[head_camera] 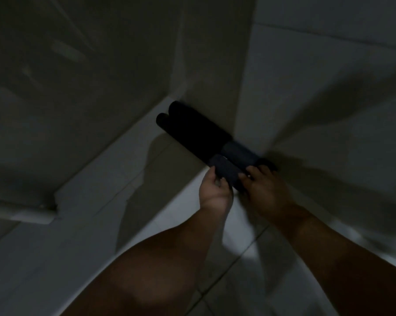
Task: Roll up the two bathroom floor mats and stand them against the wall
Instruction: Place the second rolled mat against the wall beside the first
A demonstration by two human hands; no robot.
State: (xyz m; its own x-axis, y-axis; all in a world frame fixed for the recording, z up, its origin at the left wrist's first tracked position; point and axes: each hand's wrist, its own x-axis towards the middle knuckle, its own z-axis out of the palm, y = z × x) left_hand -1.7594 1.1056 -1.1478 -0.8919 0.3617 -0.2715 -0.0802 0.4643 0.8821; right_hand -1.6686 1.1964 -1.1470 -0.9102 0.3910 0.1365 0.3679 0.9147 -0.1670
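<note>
Two dark rolled mats stand side by side in a dim corner, against the pale wall [215, 87]. The nearer roll [183, 137] is held at its top end, which looks grey-blue. The farther roll [201, 124] leans on the wall behind it. My left hand [211, 188] grips the left side of the nearer roll's top end. On the right side of the same end my right hand [264, 185] has its fingers pressed, also close to the other roll's top. The picture is dark and blurred.
A white raised ledge or step [115, 165] runs from the corner toward the lower left. A glossy dark panel [78, 76] fills the upper left. White floor tiles [244, 252] lie under my arms. A white tiled wall [329, 65] fills the right.
</note>
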